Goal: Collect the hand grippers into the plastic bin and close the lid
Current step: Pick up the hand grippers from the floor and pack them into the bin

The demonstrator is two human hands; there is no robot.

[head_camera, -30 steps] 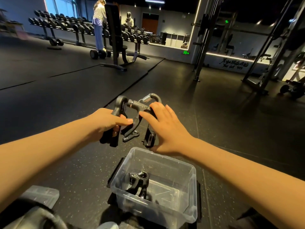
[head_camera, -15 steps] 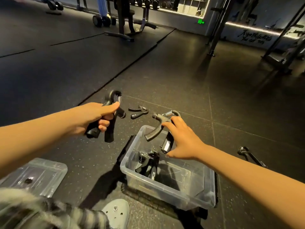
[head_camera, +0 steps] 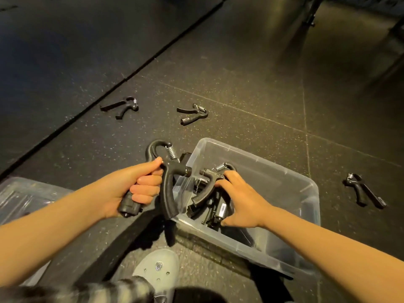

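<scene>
Left hand [head_camera: 140, 189], fingers wrapped tight round one hand gripper [head_camera: 168, 171] at the plastic bin's [head_camera: 284, 178] nine o'clock rim. Right hand [head_camera: 240, 202], fingers curled on another gripper [head_camera: 209, 182] inside. Three loose grippers [head_camera: 193, 113] lie on the floor [head_camera: 262, 84].

the left forearm [head_camera: 54, 226] and the right forearm [head_camera: 328, 248] are bare and reach forward from the lower corners; the left hand [head_camera: 140, 189] makes a fist, fingers curled round one handle of a hand gripper [head_camera: 168, 178], thumb on top; the right hand [head_camera: 242, 204] is palm down, fingers spread and bent over a second hand gripper [head_camera: 206, 191], thumb against its lower handle
</scene>
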